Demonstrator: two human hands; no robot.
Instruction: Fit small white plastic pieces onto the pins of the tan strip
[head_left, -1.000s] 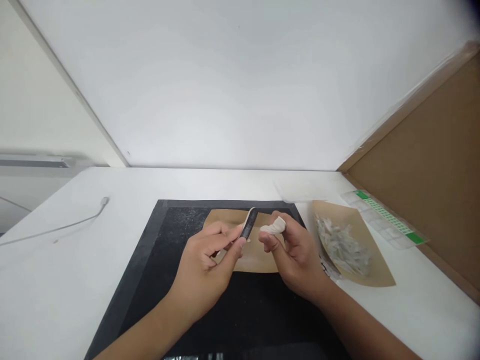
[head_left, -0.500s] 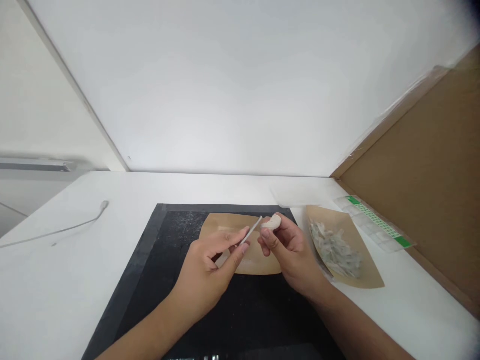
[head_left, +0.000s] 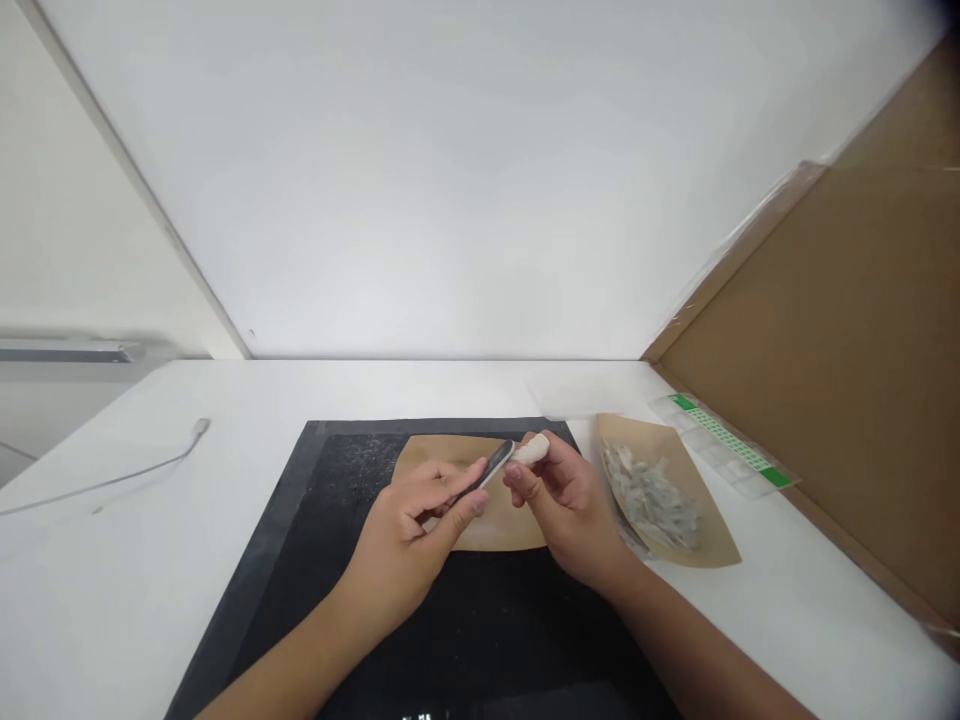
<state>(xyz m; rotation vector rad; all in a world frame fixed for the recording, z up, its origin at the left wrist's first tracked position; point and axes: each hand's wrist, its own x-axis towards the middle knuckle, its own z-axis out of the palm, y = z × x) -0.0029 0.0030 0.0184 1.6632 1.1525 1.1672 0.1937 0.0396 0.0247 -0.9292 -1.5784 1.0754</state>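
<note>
Over the black mat (head_left: pixel 487 635), left hand (head_left: pixel 411 522) pinches a flat dark stick (head_left: pixel 498 461), right hand (head_left: pixel 568 497) a small white piece (head_left: pixel 532 449), which may slip if the stick presses hard

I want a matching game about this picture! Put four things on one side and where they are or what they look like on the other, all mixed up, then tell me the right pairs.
Things:
1. strip
2. white piece
3. cable
4. mat

Places and looks:
A. lying on the white table, off to the left
B. big and black, beneath both hands
C. held in the right hand
D. held in the left hand

Right pairs: 1-D, 2-C, 3-A, 4-B
</note>
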